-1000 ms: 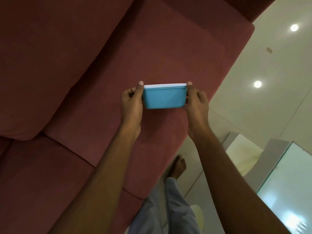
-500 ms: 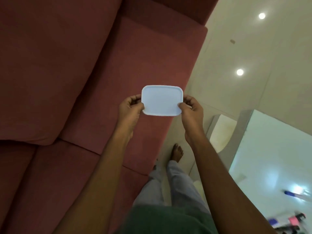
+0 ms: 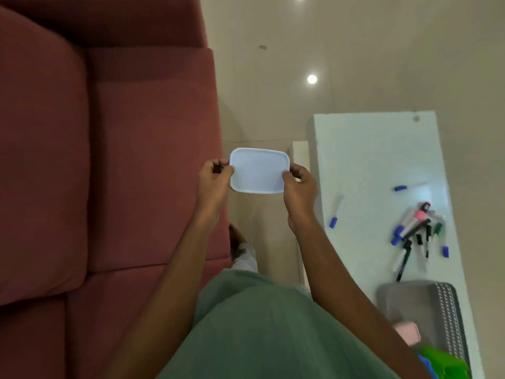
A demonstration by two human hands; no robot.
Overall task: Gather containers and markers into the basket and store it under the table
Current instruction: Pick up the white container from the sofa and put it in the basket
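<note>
I hold a small rectangular container (image 3: 259, 170) with its white lid facing me, above the floor between sofa and table. My left hand (image 3: 214, 177) pinches its left edge and my right hand (image 3: 299, 184) pinches its right edge. On the white table (image 3: 363, 149) to the right lie several markers in a loose pile (image 3: 415, 231), one marker (image 3: 336, 212) apart nearer me and another (image 3: 407, 186) further back. A grey perforated basket (image 3: 448, 310) stands at the table's near end, with a pink container (image 3: 408, 332) and green and blue items (image 3: 442, 365) inside.
A dark red sofa (image 3: 109, 160) fills the left side. Glossy beige floor (image 3: 300, 64) runs between sofa and table. My foot (image 3: 236, 236) and trouser leg show below the container.
My view has swung right from the sofa toward the table. The container, first seen side-on and blue, now shows its white lid; markers and basket have come into sight.
</note>
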